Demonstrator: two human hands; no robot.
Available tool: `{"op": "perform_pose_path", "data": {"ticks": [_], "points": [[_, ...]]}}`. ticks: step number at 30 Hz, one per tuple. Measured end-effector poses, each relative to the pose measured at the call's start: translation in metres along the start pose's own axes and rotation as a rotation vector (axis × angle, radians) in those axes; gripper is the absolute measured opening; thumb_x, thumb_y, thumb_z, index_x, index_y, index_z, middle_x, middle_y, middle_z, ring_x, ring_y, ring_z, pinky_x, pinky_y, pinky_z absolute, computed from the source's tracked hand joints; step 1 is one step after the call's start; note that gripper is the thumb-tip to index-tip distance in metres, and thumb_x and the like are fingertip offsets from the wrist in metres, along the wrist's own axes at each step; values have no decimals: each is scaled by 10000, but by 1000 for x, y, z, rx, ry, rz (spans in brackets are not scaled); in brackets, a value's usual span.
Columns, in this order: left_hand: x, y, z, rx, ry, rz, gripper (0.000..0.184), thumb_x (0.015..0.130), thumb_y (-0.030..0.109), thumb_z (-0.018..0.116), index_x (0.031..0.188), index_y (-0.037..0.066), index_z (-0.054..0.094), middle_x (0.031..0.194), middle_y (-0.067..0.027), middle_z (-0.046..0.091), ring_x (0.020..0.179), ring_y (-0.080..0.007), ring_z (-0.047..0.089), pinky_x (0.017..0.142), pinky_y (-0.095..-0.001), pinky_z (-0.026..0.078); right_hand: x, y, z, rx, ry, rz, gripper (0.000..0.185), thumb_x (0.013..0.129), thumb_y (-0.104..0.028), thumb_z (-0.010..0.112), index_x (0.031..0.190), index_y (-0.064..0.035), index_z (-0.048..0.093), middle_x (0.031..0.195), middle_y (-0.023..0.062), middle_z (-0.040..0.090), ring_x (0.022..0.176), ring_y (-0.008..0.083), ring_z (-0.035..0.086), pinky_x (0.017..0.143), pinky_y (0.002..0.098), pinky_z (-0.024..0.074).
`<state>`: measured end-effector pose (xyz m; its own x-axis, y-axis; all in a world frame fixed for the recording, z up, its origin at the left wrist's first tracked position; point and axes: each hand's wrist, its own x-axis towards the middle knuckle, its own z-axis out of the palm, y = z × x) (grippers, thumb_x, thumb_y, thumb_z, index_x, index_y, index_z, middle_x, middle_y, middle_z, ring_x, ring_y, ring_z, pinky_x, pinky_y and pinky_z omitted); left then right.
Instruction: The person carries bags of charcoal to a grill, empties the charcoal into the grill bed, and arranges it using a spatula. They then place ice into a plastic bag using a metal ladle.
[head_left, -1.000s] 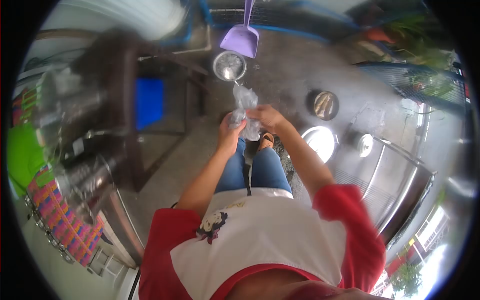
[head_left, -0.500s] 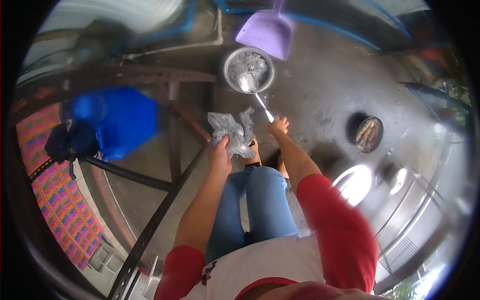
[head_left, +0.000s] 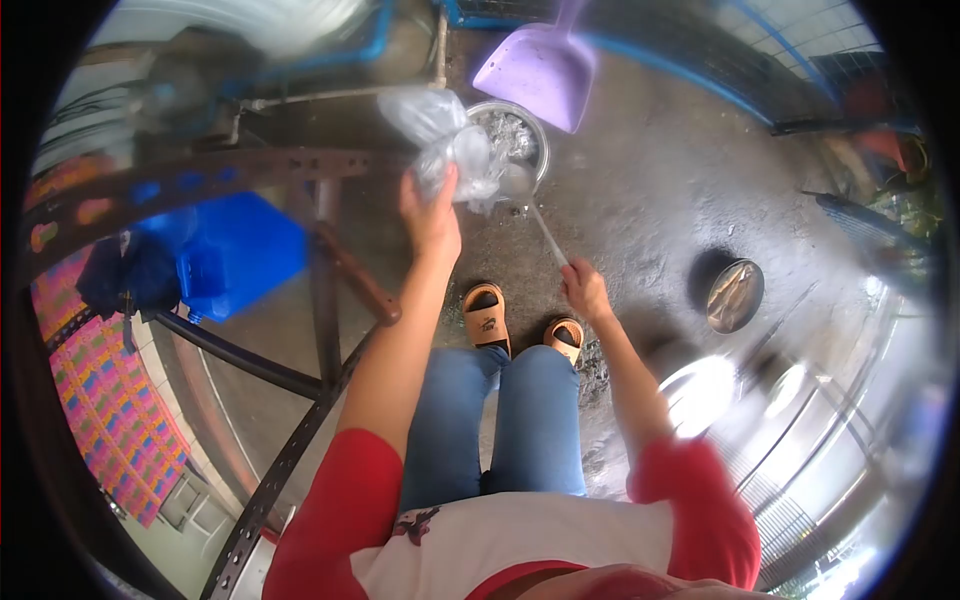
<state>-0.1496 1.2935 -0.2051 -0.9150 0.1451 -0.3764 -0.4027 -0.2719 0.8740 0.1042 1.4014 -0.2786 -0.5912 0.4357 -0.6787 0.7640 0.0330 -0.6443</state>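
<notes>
My left hand (head_left: 433, 222) is closed on a crumpled clear plastic bag (head_left: 450, 140), held beside and partly over a round metal pot (head_left: 544, 155). Inside the pot lie clear, glinting pieces that I cannot identify. In my right hand (head_left: 586, 290), the fingers wrap the end of a long-handled metal ladle (head_left: 547, 235). Its blurred bowl is at the pot's near rim, close to the bag's lower edge. The bag hides the pot's left side.
A purple dustpan (head_left: 535, 75) lies just beyond the pot. To the right, a round tin (head_left: 735, 297) holds brownish pieces. A blue plastic container (head_left: 245, 255) stands at left behind a dark metal frame (head_left: 330, 270). My sandalled feet (head_left: 487, 318) are on the wet-looking floor.
My left hand and the plastic bag have moved forward to the pot. My right hand has shifted slightly right and nearer me, drawing the ladle's bowl back from inside the pot towards its near rim.
</notes>
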Motion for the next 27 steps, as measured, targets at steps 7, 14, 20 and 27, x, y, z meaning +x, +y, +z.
{"op": "perform_pose_path", "data": {"ticks": [7,14,20,27], "points": [[61,-121,-18,438,271,-198,473,727,143,815,1109,8,572,1082,-107,627,979,-197,591,864,-333,452,-38,-40,-60,-197,167,-219,306,844,-56,522,1146,-9,533,800,239,616,771,450,607,675,453,492],[92,-141,-37,538,197,-334,577,823,78,702,1308,-23,406,1247,-195,541,1059,-265,587,900,-373,467,3,-67,-63,-421,93,-504,385,839,19,474,1222,-13,508,996,254,580,902,437,597,744,457,510],[22,-121,-90,361,197,-380,554,919,61,544,1408,52,284,1313,-157,499,1123,-268,564,939,-366,454,48,-44,-20,-744,-94,-320,402,847,-9,480,1248,-32,482,1063,239,592,967,401,624,807,451,537],[-130,-60,-131,540,-57,-693,443,925,231,601,1303,52,453,1228,-101,581,1058,-225,603,839,-346,468,84,-113,-10,-928,-326,-76,321,886,-97,523,1194,-19,572,1203,194,585,1087,353,606,853,423,537]]}}
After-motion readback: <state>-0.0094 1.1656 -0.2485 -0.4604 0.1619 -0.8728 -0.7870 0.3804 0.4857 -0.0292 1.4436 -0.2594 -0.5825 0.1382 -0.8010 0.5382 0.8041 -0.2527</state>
